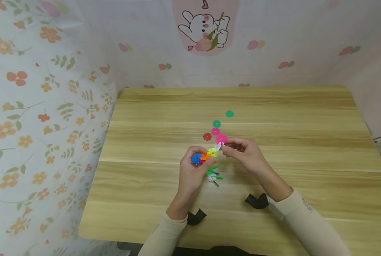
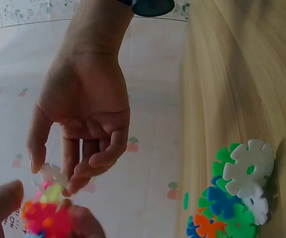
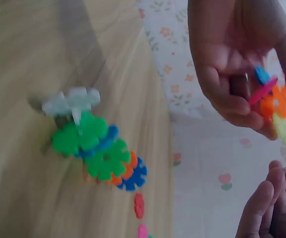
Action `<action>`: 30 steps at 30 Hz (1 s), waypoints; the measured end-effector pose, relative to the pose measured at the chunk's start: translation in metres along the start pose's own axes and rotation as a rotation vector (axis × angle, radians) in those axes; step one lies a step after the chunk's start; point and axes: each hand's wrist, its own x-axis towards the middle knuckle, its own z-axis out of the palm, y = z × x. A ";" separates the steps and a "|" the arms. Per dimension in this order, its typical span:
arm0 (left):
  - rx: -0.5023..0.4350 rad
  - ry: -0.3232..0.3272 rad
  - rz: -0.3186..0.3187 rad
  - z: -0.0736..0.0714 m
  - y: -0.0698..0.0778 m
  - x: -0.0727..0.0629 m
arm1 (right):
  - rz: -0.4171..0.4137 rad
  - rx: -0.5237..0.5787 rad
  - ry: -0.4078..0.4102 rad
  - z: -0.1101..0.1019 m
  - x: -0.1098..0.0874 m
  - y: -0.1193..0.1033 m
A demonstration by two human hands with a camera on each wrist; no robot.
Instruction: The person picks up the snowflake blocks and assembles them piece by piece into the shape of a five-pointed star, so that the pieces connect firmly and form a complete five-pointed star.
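My left hand (image 1: 193,170) grips a chain of interlocking snowflake discs, its blue disc (image 1: 196,159) close to the palm. Along the chain come a pink disc (image 3: 263,91), an orange disc (image 3: 276,101) and a yellow disc (image 1: 213,152). At its far end, my right hand (image 1: 246,153) pinches a white disc (image 2: 52,173) between thumb and fingers. A larger-looking pink disc (image 1: 221,138) shows just beyond the white one, by the right fingertips. In the left wrist view the chain partly hides the left fingers.
Below the hands, a joined cluster of discs stands on the wooden table (image 1: 145,192), with a green disc (image 3: 107,158) and a white disc (image 2: 249,167) in it. Beyond the hands lie a loose red disc (image 1: 207,136), a small pink disc (image 1: 215,131) and two green discs (image 1: 229,113).
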 end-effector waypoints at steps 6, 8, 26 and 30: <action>0.046 -0.144 0.016 -0.012 0.002 0.003 | -0.038 -0.193 -0.090 -0.009 0.004 -0.005; 0.104 -0.169 0.027 -0.014 0.004 0.005 | -0.030 -0.244 -0.145 -0.010 0.005 -0.006; 0.053 -0.076 -0.054 -0.019 0.001 0.008 | -0.010 -0.109 -0.041 -0.007 0.014 0.021; -0.020 -0.018 -0.043 -0.030 0.003 0.011 | -0.022 -0.067 0.100 -0.011 0.019 0.044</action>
